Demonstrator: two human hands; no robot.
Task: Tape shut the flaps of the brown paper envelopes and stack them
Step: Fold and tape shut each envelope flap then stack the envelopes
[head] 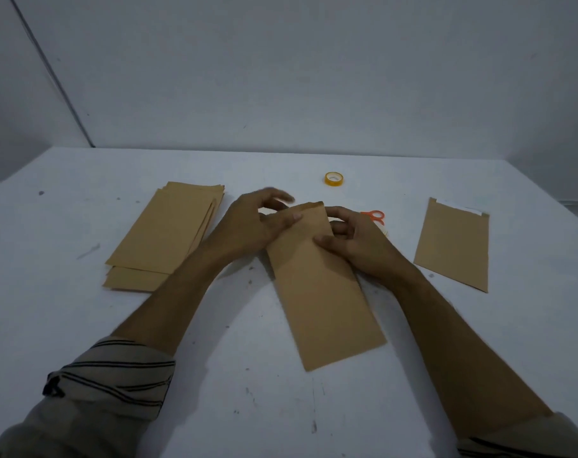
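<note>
Fingers (338, 213) of left hand (257, 223) and right hand (357, 239) pinch the far end of the envelope (317, 292), which lies mid-counter (314, 408) between the stack (168, 233) and a single envelope (452, 246). Suggest creasing the flap square and pinning it flat before reaching for the tape roll (334, 178).

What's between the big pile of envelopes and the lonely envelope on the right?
In the head view, the left hand and right hand hold another envelope there; orange scissors peek out behind the right hand.
</note>
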